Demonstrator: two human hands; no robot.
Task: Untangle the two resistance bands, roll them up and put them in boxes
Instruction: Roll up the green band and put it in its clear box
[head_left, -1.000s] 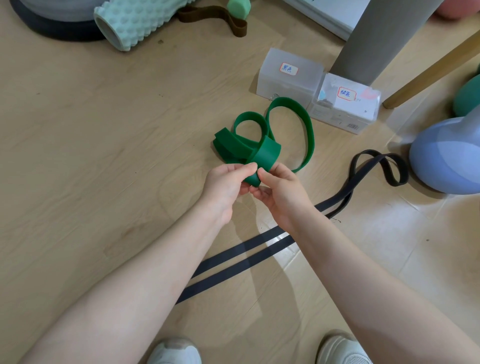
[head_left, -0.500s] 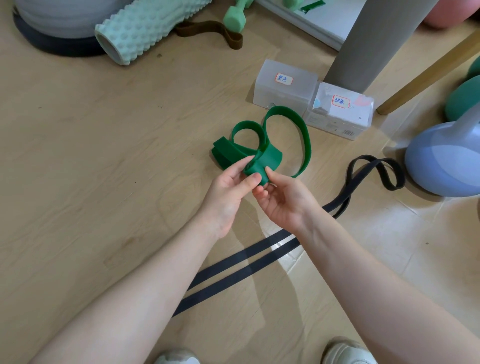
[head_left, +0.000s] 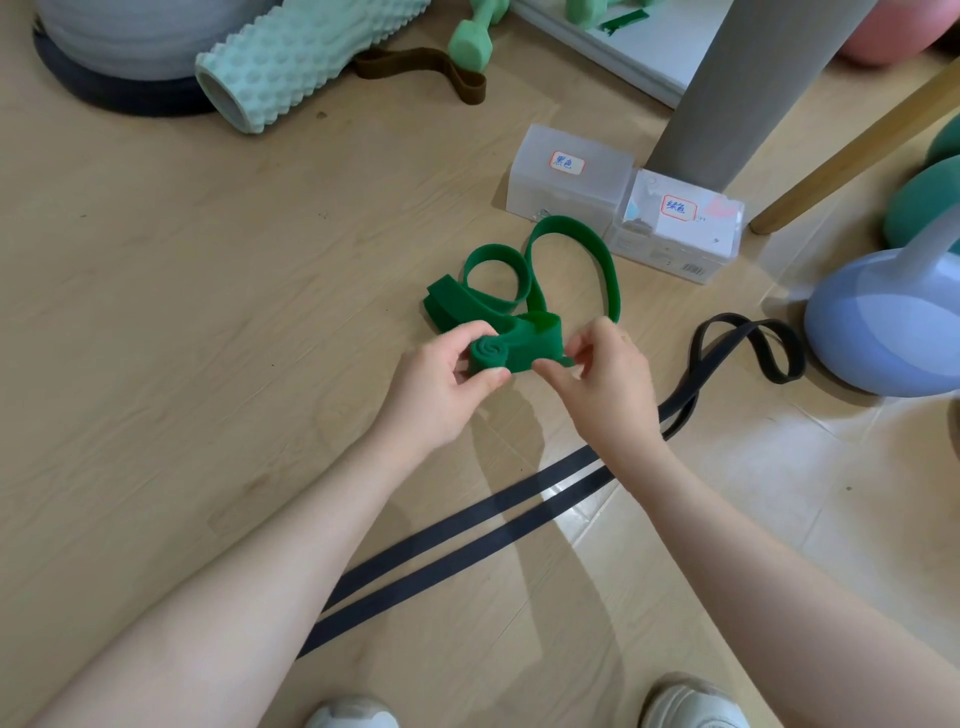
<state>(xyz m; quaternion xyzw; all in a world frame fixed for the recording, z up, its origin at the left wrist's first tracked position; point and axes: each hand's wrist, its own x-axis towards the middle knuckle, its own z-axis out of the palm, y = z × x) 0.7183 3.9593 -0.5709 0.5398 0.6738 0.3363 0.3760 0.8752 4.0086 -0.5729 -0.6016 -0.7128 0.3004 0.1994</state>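
- While its far loops are lying slack on the wooden floor (head_left: 208, 322), the green band (head_left: 524, 343) is sitting between the two hands, its near end wound into a small tight roll.
- That roll is being pinched by the left hand (head_left: 441, 384), thumb under it and curled fingers over it, so the spiral end is facing the camera.
- Just to the right of the roll, the right hand (head_left: 602, 379) is gripping the flat stretch of the same band between thumb and curled fingers.
- Beyond the hands, two green loops are curving toward the boxes, the larger one reaching close to them.
- Beneath the right forearm, the black band (head_left: 467, 540) is lying stretched out as two parallel strips, its far end looping near the blue kettlebell (head_left: 883, 332).
- Two translucent boxes are standing side by side past the green loops: the left box (head_left: 566, 182) and the right box (head_left: 675, 228), each carrying a handwritten label.
- Farther off, a mint foam roller (head_left: 291, 62), a brown band (head_left: 421, 67) and a green dumbbell (head_left: 472, 44) are lying on the floor.
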